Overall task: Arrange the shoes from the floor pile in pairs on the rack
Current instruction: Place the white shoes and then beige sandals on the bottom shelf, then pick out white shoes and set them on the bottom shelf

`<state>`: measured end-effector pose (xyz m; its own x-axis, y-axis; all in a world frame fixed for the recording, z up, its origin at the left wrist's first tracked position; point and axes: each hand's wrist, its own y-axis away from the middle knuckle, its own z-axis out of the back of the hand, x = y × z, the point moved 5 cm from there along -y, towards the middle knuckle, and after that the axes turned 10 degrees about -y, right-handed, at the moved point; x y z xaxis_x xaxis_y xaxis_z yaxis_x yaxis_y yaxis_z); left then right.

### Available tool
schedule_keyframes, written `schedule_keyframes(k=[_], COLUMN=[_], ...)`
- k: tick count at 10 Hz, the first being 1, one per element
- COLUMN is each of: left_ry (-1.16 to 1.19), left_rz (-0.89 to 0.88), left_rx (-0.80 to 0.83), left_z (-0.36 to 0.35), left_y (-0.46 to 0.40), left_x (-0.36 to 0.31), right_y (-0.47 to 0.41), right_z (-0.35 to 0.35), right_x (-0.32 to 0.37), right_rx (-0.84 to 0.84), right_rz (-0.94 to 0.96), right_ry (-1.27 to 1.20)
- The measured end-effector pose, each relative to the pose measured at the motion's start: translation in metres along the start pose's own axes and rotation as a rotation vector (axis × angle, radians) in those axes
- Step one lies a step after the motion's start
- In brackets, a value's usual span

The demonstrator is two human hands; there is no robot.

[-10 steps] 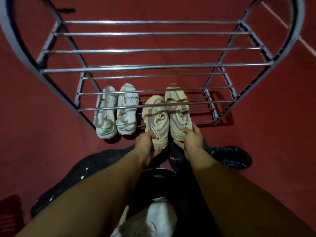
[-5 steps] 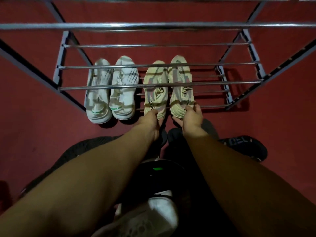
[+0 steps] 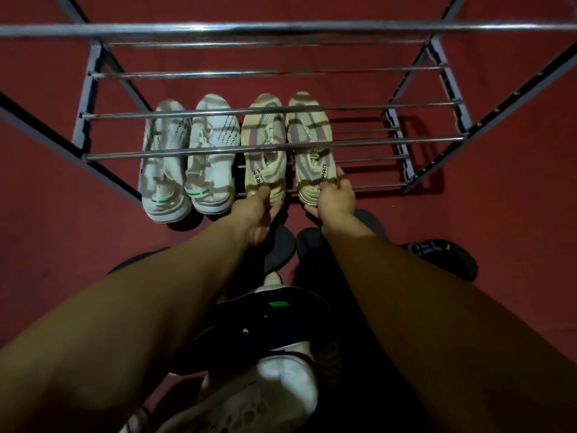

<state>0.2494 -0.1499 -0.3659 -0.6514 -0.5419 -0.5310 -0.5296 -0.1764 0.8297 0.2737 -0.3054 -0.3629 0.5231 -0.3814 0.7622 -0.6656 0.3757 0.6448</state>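
Black and white shoes of the pile (image 3: pixel 265 323) lie nearest, heaped on the red floor (image 3: pixel 46 245) between the forearms. Beyond them the left hand (image 3: pixel 257 214) pinches the heel of the left cream shoe (image 3: pixel 265 151), and the right hand (image 3: pixel 337 198) cups the heel of the right cream shoe (image 3: pixel 310 145). Both sit on the bottom bars of the rack (image 3: pixel 374 185), just beside the white pair (image 3: pixel 187 160). To finish well, I judge: nudge both heels level with the white pair's, toes straight, sides touching, then let go without dragging them back
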Motion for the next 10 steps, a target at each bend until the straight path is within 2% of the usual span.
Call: schedule_keyframes(k=[1, 2, 3, 4, 5, 6, 7, 8, 9, 10], left_ry=[-0.124, -0.407, -0.724, -1.058, -1.215, -1.243, -1.144, -0.931, -1.102, -1.119], left_rz=[0.010, 0.000, -0.110, -0.160, -0.219, -0.296, -0.354, -0.285, -0.333, -0.366], left_rx=[0.048, 0.056, 0.027, 0.052, 0.001, 0.059, 0.064, 0.176, 0.195, 0.181], left_z=[-0.003, 0.000, 0.005, 0.008, 0.019, 0.031, 0.045, 0.071, 0.098, 0.110], left_y=[0.006, 0.020, 0.045, 0.100, 0.142, 0.211, 0.255, 0.302, 0.327, 0.334], left_x=[0.003, -0.004, -0.029, -0.049, -0.059, -0.059, -0.054, -0.033, -0.019, -0.013], right_y=[-0.013, 0.011, 0.030, 0.070, 0.118, 0.156, 0.183, 0.221, 0.239, 0.254], right_z=[0.003, 0.004, 0.017, 0.014, 0.007, 0.008, 0.019, 0.043, 0.071, 0.096], right_x=[-0.010, 0.009, 0.033, 0.056, 0.069, 0.072, 0.069, 0.039, -0.016, -0.060], right_rx=[0.046, 0.095, 0.060, 0.109, 0.246, 0.311, 0.313, 0.360, 0.334, 0.317], right_rz=[-0.001, 0.016, 0.105, 0.173, 0.183, 0.207, 0.253, 0.237, 0.103, -0.027], right_ry=[0.247, 0.437, 0.663, 0.928, 1.081, 1.165, 1.136, 1.196, 1.171, 1.055])
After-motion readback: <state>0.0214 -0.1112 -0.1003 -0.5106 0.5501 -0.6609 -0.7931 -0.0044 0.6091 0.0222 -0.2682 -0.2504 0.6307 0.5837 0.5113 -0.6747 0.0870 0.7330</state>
